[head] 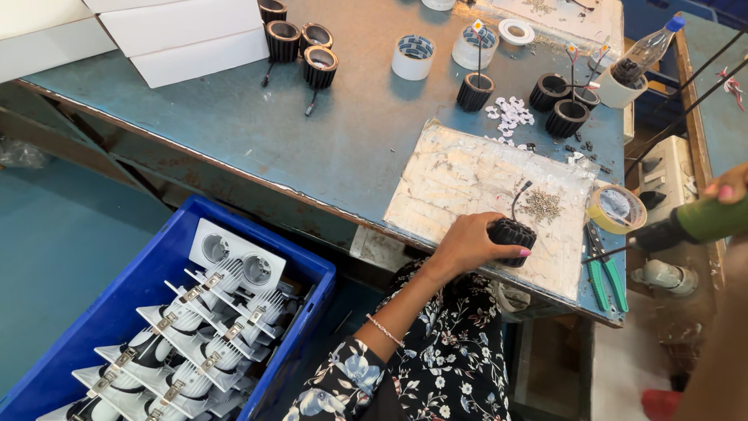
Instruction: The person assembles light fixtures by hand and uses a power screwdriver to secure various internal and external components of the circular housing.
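Gripping a finned black housing on the work mat

Resting on the plastic-covered mat (467, 183) at the table's (312, 132) near edge, the black finned housing (512, 232) is clasped by the left hand (467, 243). The right hand (728, 187) grasps a green-handled power screwdriver (693, 222). A screw pile (541, 205) and tape roll (617, 209) lie just beside; a blue crate (117, 312) sits below.

A workshop: worn metal bench (312, 132) strewn with black finned housings (475, 92) (crate (93, 312) of fittings below).

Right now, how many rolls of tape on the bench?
3, maybe more hidden: white tape roll centre back, white tape roll far back, yellowish tape roll right of the plastic-covered work mat.
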